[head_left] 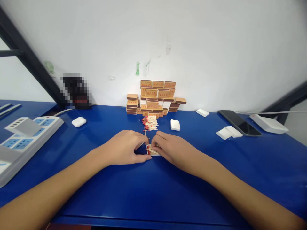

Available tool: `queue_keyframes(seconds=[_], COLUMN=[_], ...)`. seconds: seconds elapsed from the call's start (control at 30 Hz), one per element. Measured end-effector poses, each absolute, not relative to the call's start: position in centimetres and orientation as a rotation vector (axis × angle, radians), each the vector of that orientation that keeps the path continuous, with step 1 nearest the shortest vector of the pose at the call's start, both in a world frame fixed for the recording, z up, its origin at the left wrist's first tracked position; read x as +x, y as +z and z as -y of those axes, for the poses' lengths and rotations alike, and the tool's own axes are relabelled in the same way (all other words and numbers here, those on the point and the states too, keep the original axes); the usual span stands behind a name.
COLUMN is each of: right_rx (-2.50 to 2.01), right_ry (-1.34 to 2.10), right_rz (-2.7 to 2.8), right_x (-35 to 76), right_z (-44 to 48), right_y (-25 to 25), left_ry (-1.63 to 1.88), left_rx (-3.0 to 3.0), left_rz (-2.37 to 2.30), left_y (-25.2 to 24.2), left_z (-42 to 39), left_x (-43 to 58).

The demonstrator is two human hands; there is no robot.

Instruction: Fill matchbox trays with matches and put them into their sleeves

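Both my hands rest on the blue table point(153, 191), meeting around a small open matchbox tray point(152, 150) with red-tipped matches in it. My left hand point(124, 147) is curled, its fingers closed on the tray's left side, and a single match sticks up between its fingertips. My right hand point(169, 147) pinches the tray's right side with closed fingers. Just behind lies a loose pile of red-tipped matches point(150, 123). A white inner tray point(175, 125) lies to the pile's right. A stack of tan matchboxes point(154, 97) stands against the wall.
A grey and blue power strip point(21, 137) lies at the left. A white earbud case point(79, 121) sits near it. To the right are white box pieces point(229, 132), a black phone point(240, 123), a white flat device point(268, 124) and another white piece point(202, 112).
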State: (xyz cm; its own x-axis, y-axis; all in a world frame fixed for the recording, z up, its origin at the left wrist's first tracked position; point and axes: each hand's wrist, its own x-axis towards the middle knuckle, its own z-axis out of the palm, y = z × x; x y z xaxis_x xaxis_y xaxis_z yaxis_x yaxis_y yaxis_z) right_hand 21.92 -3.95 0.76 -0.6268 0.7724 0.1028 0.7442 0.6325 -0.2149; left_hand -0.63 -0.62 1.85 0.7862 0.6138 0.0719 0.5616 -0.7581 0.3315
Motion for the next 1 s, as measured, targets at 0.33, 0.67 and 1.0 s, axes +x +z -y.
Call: queue_keyframes(seconds=[0.33,0.67,1.0], right_rx=[-1.252,-1.303,-1.252], right_ry=[0.219,0.196,0.211], right_rz=[2.714,2.665,2.618], right_x=[21.5,21.9,22.3], right_z=[3.7,4.5,4.2], right_y=[0.8,1.6,1.5], left_ry=[0.244,0.274,0.342], left_rx=[2.692,2.685,2.724], left_rz=[-0.914,-0.905,-0.899], left_y=[1.9,1.9,1.8], left_z=[0.6,0.7,0.7], left_x=[-0.6,-0.6,-0.7])
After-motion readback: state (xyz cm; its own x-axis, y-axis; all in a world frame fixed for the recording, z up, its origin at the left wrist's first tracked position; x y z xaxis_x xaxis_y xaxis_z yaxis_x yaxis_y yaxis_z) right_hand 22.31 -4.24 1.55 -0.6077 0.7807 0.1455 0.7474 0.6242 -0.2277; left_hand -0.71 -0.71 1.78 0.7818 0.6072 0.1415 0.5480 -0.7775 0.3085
